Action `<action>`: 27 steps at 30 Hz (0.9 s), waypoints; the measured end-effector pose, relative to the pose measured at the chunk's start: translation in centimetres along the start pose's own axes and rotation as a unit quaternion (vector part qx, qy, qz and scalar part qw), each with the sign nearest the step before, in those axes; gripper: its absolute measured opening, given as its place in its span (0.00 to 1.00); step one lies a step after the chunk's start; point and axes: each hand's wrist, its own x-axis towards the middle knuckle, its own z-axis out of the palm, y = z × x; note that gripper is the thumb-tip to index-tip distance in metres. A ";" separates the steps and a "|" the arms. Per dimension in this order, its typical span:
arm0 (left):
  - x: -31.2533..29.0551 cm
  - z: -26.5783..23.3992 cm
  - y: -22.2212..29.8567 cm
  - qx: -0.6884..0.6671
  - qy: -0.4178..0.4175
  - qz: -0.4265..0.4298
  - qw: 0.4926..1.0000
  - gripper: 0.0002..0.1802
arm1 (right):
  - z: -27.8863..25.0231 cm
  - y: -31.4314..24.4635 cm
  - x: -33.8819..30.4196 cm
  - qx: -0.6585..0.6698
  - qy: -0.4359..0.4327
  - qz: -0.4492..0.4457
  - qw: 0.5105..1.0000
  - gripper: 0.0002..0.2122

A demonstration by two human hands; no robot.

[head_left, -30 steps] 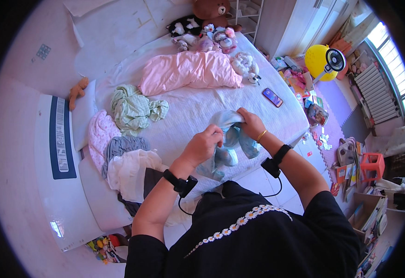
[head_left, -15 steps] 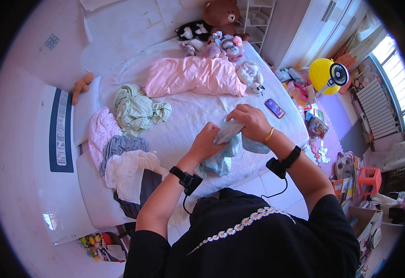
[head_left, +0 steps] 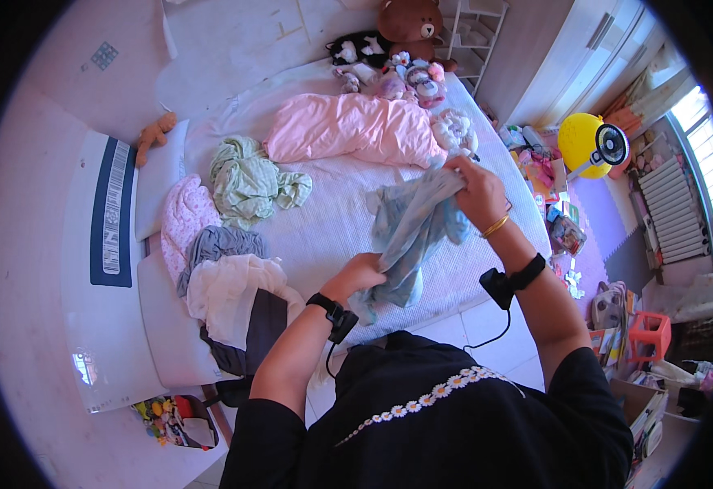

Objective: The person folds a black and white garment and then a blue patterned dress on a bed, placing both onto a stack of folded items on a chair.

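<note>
A light blue, thin, crumpled garment (head_left: pixel 413 224) hangs between my hands above the near part of the bed. My right hand (head_left: pixel 482 194) is raised and pinches its upper right corner. Lower down, my left hand (head_left: pixel 361 274) is closed on the garment's left edge, with the fingertips partly hidden by the fabric. On the bed to the left lie a green checked cloth (head_left: pixel 246 181), a pink patterned cloth (head_left: pixel 185 224), a grey cloth (head_left: pixel 224 244) and a cream garment (head_left: pixel 230 293) over a dark one (head_left: pixel 265 330).
A pink bedding bundle (head_left: pixel 352 129) lies across the bed (head_left: pixel 324 216). Plush toys and a big brown bear (head_left: pixel 409 31) sit at the far end. To the right are a yellow ball (head_left: pixel 582 143), a fan (head_left: pixel 611 144), clutter and a red stool (head_left: pixel 650 336).
My right hand has moved up and right, and the bunched garment is now spread out between my hands. My left hand has dropped lower. The phone is now hidden.
</note>
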 end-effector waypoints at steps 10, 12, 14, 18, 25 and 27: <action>-2.8 -12.9 -13.0 0.221 0.362 -0.173 0.889 0.12 | 3.4 12.1 5.2 -0.046 0.026 0.097 0.994 0.19; -1.7 -15.5 -9.8 0.215 0.425 -0.148 0.867 0.13 | 2.8 15.3 6.1 -0.041 0.053 0.069 0.995 0.21; -3.4 -19.3 -8.3 0.216 0.462 -0.128 0.851 0.14 | 3.3 15.1 8.1 -0.024 0.072 0.064 0.995 0.23; -7.2 -23.9 -6.4 0.256 0.558 -0.091 0.784 0.18 | 3.3 14.5 10.6 -0.027 0.087 0.071 0.993 0.24; -11.3 -19.9 -14.1 0.276 0.500 -0.166 0.804 0.20 | 8.9 18.6 7.1 -0.027 0.027 0.012 0.999 0.27; -9.7 -16.3 -15.9 0.249 0.455 -0.183 0.835 0.15 | 10.5 23.2 4.9 -0.054 0.022 -0.007 0.998 0.27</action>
